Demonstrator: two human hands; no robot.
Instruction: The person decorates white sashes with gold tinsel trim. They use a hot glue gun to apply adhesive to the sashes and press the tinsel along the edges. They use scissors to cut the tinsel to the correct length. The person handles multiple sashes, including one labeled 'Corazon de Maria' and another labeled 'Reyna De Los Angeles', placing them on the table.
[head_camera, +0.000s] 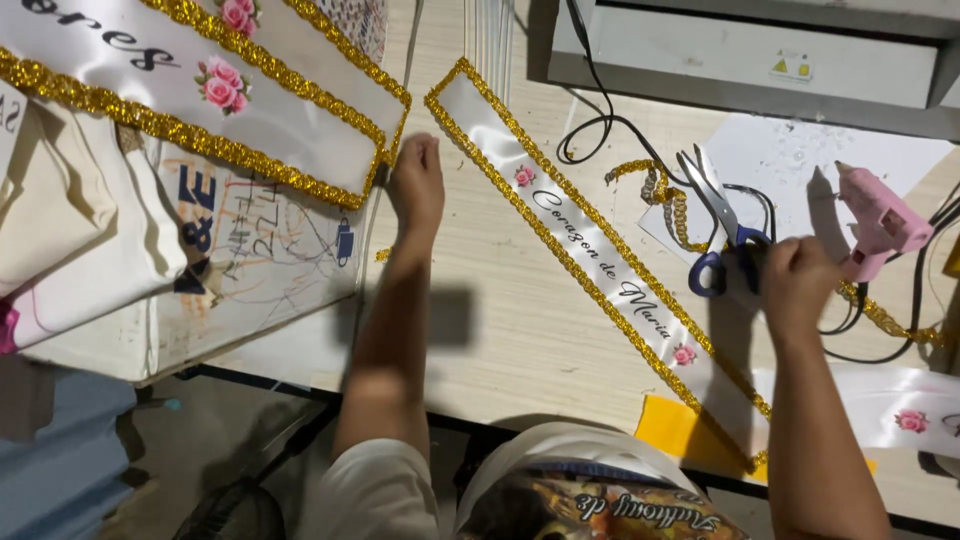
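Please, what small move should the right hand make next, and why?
Probably lift the blue-handled scissors clear of the table. The right hand already rests at their handles, beside the pink glue gun and loose gold trim, while the left hand rests beside the top end of the white ribbon.

Taking the white sash (600, 270) with gold trim as landmark, bare table (500, 330) lies open on its near-left side, between it and the left hand (417, 185). Beyond its far-right edge, passage is crowded by scissors (722, 225), loose gold trim (668, 200), black cables (600, 125), the right hand (797, 285) and a pink glue gun (880, 220). Past its far end a grey machine (760, 55) blocks the way.
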